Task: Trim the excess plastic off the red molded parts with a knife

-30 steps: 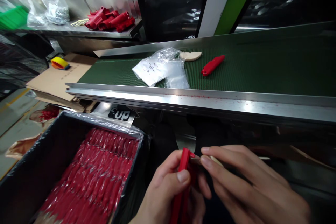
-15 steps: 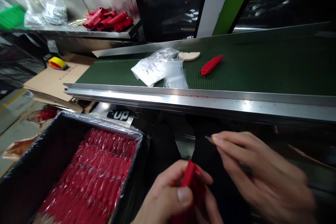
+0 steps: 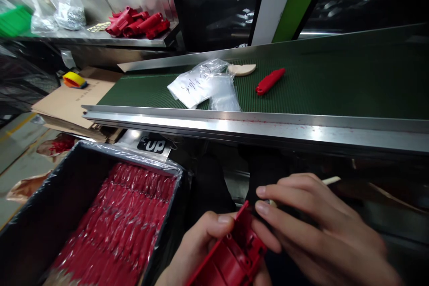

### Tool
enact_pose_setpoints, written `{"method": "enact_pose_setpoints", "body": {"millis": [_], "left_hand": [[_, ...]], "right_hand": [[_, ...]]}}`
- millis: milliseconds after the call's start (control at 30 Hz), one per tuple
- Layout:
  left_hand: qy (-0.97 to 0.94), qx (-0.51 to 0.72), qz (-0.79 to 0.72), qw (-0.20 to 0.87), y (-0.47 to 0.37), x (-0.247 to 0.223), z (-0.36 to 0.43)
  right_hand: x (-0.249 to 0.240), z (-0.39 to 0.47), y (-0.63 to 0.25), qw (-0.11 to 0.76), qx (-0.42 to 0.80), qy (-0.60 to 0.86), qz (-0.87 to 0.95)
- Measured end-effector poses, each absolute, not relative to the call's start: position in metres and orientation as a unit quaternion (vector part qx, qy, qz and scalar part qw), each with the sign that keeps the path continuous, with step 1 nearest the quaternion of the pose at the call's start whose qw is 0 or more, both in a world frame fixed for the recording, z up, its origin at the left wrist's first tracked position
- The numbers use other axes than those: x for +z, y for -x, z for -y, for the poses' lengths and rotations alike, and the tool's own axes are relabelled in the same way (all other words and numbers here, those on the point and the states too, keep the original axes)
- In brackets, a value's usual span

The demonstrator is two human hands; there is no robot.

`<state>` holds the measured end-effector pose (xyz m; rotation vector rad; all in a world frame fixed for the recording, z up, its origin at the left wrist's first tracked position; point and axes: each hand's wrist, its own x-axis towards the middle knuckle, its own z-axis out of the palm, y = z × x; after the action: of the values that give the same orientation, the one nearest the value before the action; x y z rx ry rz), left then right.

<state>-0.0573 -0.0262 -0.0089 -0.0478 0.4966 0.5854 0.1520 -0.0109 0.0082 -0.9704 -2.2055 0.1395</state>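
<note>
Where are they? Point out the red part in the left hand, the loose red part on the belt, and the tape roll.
Held part (image 3: 234,254), head view, ribbed inside.
Belt part (image 3: 270,81), head view, middle.
Tape roll (image 3: 75,80), head view, yellow top.

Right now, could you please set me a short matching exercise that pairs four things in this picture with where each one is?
Things:
1. red plastic part
2. clear bags
3. roll of tape
4. wrapped red pieces

Places:
A. in the black box
B. on the green belt
C. in the left hand
D. on the cardboard

Pairs: 1-C, 2-B, 3-D, 4-A
</note>
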Motion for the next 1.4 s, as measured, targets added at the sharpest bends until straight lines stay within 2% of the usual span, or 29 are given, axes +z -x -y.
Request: {"method": "enact_pose_setpoints", "body": {"millis": [167,433,533,600,700,900,1133,1267,1400], "left_hand": [[0.032,0.282,-0.224,0.933,0.054,-0.005,0.023],[-0.136,0.176,-0.252,0.942,0.051,-0.003,0.019],[-0.112,0.238,-0.25,0.932,0.051,-0.014,0.026],[-0.089,0.261,-0.221,0.935,0.052,-0.023,0.028],[-0.063,0.225,-0.16,0.959,0.055,-0.032,0.025],[0.006,0.241,-0.239,0.941,0.056,-0.025,0.022],[-0.22,0.294,-0.28,0.887,0.037,-0.027,0.031],[-0.244,0.3,-0.357,0.85,0.038,-0.014,0.03],[-0.306,0.301,-0.442,0.787,0.043,-0.004,0.029]], "right_hand": [[0.007,0.01,-0.152,0.358,0.033,0.363,0.86],[0.007,0.01,-0.163,0.383,0.063,0.431,0.815],[0.007,0.014,-0.161,0.41,0.075,0.438,0.797],[0.004,0.017,-0.155,0.425,0.111,0.441,0.783],[-0.003,0.02,-0.146,0.432,0.2,0.477,0.739],[0.002,0.014,-0.135,0.381,0.362,0.447,0.724],[0.002,0.011,-0.13,0.387,0.504,0.483,0.603],[-0.004,0.013,-0.138,0.43,0.464,0.563,0.531],[-0.003,0.014,-0.142,0.408,0.423,0.589,0.555]]}}
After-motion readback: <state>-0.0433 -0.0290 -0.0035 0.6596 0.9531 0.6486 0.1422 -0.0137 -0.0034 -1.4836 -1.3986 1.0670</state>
